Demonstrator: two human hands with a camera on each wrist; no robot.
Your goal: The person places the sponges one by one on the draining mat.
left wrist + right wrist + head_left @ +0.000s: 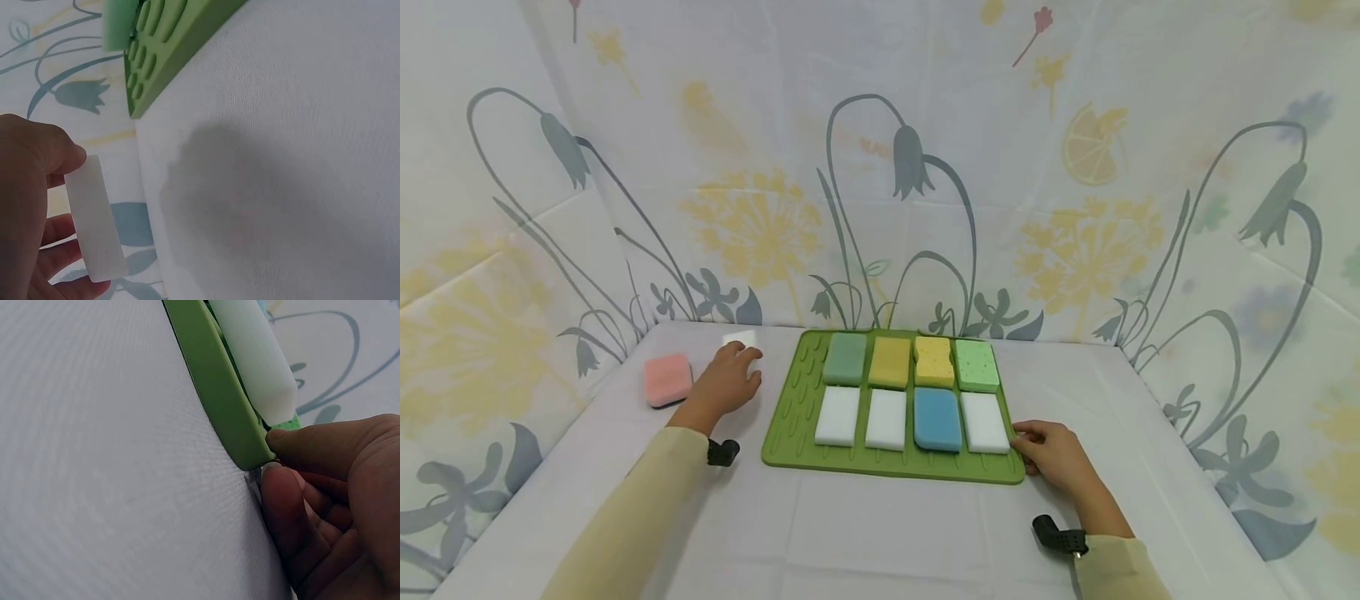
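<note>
At the back left, my left hand (727, 379) has its thumb and fingers about a white sponge (97, 219), and the left wrist view shows the thumb at its top end and fingertips along its far side. Most of that sponge is hidden behind the hand in the head view. My right hand (1056, 457) pinches the front right corner of a green ridged mat (891, 471), thumb above and finger at the lower edge. The mat bears two rows of sponges: a grey-green one (845, 358), two yellow, a light green (977, 365), three white and a blue one (937, 419).
A pink sponge (667, 379) with a dark underside lies on the white tablecloth (880, 533), left of my left hand. Behind the table hangs a flower-patterned curtain (880, 217). The mat's left strip (797, 392) shows bare ridges.
</note>
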